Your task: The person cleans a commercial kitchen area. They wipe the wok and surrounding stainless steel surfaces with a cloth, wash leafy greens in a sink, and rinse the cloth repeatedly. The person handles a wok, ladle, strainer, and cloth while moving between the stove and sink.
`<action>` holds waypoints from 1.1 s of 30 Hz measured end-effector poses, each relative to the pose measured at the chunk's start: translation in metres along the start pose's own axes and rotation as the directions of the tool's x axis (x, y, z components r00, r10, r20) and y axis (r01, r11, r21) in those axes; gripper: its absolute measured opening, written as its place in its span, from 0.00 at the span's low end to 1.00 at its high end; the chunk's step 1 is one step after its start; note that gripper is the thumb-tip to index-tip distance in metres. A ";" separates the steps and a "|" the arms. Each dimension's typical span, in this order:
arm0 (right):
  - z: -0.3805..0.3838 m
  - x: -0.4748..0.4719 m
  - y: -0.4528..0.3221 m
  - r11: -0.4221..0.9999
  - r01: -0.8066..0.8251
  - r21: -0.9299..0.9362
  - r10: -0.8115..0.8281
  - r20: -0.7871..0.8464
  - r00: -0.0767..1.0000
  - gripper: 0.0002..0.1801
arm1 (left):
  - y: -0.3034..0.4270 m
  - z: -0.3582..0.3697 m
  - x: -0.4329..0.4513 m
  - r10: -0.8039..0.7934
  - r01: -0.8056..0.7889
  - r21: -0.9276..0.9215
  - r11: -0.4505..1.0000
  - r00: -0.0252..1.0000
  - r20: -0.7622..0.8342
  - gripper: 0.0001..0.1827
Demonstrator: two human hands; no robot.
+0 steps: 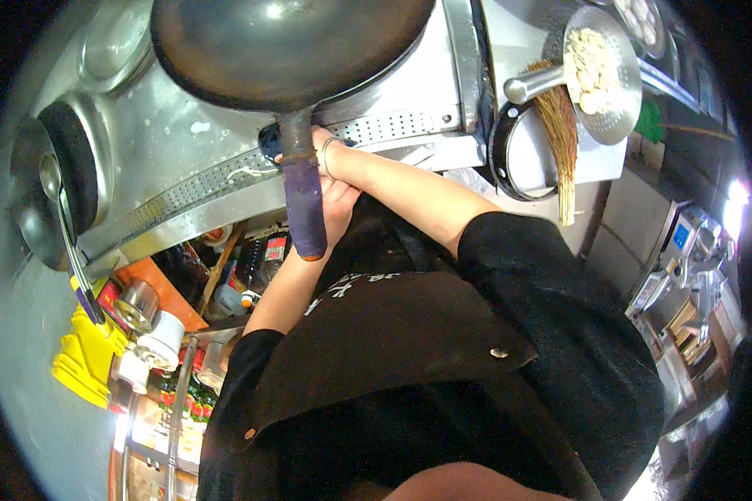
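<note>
A dark wok [294, 56] fills the top middle, and its purple-wrapped handle [305, 206] points toward me. Behind that handle, my right hand [323, 143], with a bangle at the wrist, reaches to the steel stove's front edge. It is beside a dark blue thing [268, 143] whose kind I cannot make out. My left hand [341, 203] is just below the right one, close to the handle's side and partly covered by it. The fingers of both hands are largely hidden, so their grip does not show.
At right, a perforated strainer [626, 94] holds pale sliced food [592, 72] near a bamboo wok brush [561, 138] and a black-rimmed round pan [498, 156]. A ladle [51, 178] leans at another wok [28, 206], left. Yellow gloves [81, 360] and a bottle [274, 257] are lower.
</note>
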State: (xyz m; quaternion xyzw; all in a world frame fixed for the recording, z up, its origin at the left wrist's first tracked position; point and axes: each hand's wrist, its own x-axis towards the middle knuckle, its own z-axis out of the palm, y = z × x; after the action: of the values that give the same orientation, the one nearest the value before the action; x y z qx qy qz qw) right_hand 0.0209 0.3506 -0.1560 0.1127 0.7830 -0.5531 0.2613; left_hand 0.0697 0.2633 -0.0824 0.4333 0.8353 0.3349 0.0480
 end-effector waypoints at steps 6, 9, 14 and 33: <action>-0.055 -0.038 0.001 0.997 0.074 0.008 -0.069 -0.254 0.965 0.25 | 0.008 0.016 -0.002 0.065 -0.065 -0.001 0.998 0.997 0.030 0.10; -0.131 -0.096 0.012 0.997 0.064 0.050 -0.044 -0.329 0.943 0.22 | 0.017 0.043 0.009 0.114 -0.118 -0.085 0.989 0.992 -0.049 0.06; -0.199 -0.125 0.047 0.585 -0.271 -0.764 0.031 -0.313 0.949 0.24 | 0.029 0.061 0.015 0.100 -0.113 -0.097 0.989 0.987 -0.129 0.04; 0.037 0.039 -0.018 0.919 0.388 -0.074 -0.383 0.075 0.921 0.27 | -0.030 -0.062 -0.093 -0.702 0.703 -0.087 0.706 0.680 -0.212 0.06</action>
State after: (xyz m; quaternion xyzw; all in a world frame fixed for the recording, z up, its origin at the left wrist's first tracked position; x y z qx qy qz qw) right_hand -0.0097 0.3053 -0.1723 -0.0715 0.8053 -0.5620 0.1749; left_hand 0.0837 0.1485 -0.0724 0.0383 0.9373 0.3379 0.0757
